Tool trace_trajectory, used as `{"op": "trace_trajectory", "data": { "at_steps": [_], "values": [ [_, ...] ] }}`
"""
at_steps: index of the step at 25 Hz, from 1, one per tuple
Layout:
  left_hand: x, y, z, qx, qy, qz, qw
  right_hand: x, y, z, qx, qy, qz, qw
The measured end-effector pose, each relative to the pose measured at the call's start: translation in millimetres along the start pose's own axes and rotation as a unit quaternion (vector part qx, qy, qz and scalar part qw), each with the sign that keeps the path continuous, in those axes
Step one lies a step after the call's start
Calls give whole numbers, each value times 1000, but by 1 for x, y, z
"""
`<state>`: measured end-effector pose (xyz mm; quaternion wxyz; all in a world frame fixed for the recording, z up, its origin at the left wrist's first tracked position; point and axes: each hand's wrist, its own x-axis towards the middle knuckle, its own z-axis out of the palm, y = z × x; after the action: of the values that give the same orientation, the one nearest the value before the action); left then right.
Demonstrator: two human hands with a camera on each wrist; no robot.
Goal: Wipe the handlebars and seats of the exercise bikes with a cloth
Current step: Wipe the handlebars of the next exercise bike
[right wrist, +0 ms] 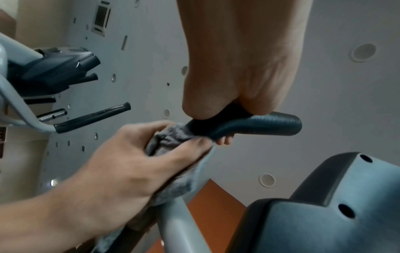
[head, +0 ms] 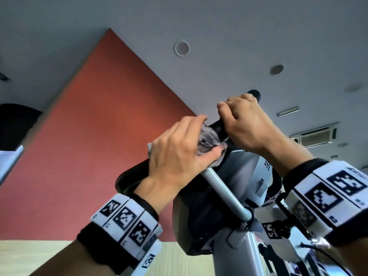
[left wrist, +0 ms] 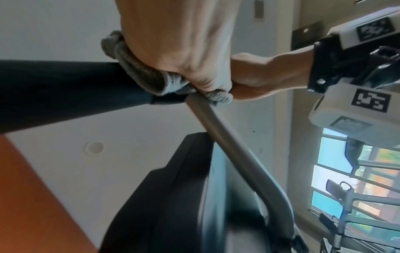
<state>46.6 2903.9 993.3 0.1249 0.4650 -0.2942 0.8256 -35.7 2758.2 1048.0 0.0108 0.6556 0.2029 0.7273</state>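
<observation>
handlebar foam is mostly hidden under both fists, its end cap peeking out at 1 o'clock. left hand clamps the grey cloth round it; right hand grips bare foam alongside, under a grey ceiling with a red panel at 9 o'clock.

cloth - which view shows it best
The right wrist view: the grey cloth shows bunched round the handlebar under the left hand. In the head and left wrist views only its edges peek out.
</observation>
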Motion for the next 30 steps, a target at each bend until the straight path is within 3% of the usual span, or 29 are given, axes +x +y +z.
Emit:
{"op": "trace_trajectory", "data": {
  "at_steps": [3, 7, 10, 12, 15, 17, 20, 22, 25, 27, 30],
  "values": [
    [6, 3, 3, 2, 2, 54, 999, -2, 1, 2, 22, 15, 9, 1000],
    [-27, -37, -5, -49, 9, 134, 990, -6, 3, 6, 29, 25, 16, 999],
    [-32, -44, -6, -120, -2, 116, 986, -10, 1, 10, 41, 43, 25, 998],
    [-26, -46, -8, -185, 28, 77, 979, -11, 2, 11, 44, 50, 26, 997],
    [-20, -60, -19, -104, 97, 30, 989, -11, 1, 10, 43, 45, 34, 997],
    [-24, -57, -17, -82, 69, 44, 993, -11, 0, 10, 47, 45, 38, 997],
    [-34, -30, -8, -138, 8, 34, 990, -12, 1, 10, 51, 44, 40, 997],
    [-37, -17, -2, -115, 7, 21, 993, -13, 0, 10, 42, 40, 42, 997],
    [-25, -3, 14, -61, 80, -12, 995, -10, 0, 10, 20, 32, 33, 999],
    [-18, -2, 21, -25, 128, 9, 991, -10, -1, 11, -8, 34, 29, 999],
    [-47, -42, 26, 12, 123, 45, 991, -15, -20, 7, -60, 46, 27, 997]
  ]
}}
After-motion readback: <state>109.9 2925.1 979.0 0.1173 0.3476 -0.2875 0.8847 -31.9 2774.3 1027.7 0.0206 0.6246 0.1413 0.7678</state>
